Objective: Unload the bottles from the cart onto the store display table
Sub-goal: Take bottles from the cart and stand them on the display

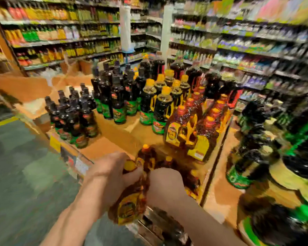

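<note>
The frame is blurred by motion. My left hand [112, 173] grips an amber syrup bottle [128, 201] with a yellow cap and yellow label, at its neck, over the near edge of the wooden display table [114, 139]. My right hand [165, 183] is closed around more amber bottles [149, 157] just beyond it; how many I cannot tell. The table carries small dark bottles [73, 118] at the left, tall dark bottles with green labels [114, 96] in the middle, and yellow-capped amber jugs [194, 132] at the right. The cart is not clearly visible.
Dark green-labelled bottles [247, 157] stand on a second surface at the right. Stocked shelves [60, 38] line the back and right walls. Grey floor [25, 174] lies to my left. Price tags [55, 144] hang on the table's front edge.
</note>
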Motion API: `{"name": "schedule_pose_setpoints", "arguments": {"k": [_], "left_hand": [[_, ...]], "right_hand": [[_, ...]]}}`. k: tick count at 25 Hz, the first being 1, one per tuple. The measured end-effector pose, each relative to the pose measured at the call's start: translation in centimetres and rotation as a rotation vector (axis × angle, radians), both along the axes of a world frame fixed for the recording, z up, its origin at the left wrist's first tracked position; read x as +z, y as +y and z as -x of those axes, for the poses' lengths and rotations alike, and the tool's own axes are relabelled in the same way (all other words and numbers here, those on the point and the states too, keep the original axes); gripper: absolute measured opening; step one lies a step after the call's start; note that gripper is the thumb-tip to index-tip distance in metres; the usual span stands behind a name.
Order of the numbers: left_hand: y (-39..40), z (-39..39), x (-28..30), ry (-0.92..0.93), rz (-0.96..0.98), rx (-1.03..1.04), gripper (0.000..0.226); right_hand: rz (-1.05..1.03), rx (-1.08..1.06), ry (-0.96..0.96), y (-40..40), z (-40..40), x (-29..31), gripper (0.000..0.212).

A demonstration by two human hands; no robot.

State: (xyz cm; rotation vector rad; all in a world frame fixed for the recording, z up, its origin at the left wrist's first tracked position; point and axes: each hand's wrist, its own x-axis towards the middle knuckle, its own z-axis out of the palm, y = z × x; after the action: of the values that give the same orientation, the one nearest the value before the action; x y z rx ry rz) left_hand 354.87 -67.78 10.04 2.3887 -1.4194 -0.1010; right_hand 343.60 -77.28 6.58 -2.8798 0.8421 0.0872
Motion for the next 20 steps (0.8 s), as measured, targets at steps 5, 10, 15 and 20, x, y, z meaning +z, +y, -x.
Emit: {"name": "schedule_pose_setpoints", "arguments": {"k": [5, 10, 15, 20], "left_hand": [[-9.3, -0.8, -3.7, 0.077, -0.156, -0.266, 0.044], [-13.5, -4.4, -9.0, 0.304, -0.297, -0.515, 0.03], [-15.6, -7.0, -12.5, 0.419, -0.404, -0.776, 0.027], [-17.6, -7.3, -15.8, 0.414, -0.565, -0.97, 0.045]], "right_hand": [[-0.012, -0.173, 0.074, -7.1, 0.7, -3.5, 0.016], [0.001, -0.321, 0.203, -9.8, -1.5, -8.3, 0.025], [-0.127, -0.433, 0.319, -9.2, -2.3, -11.0, 0.027], [-0.228, -0.502, 0.375, -8.8, -2.5, -11.0, 0.025]]}}
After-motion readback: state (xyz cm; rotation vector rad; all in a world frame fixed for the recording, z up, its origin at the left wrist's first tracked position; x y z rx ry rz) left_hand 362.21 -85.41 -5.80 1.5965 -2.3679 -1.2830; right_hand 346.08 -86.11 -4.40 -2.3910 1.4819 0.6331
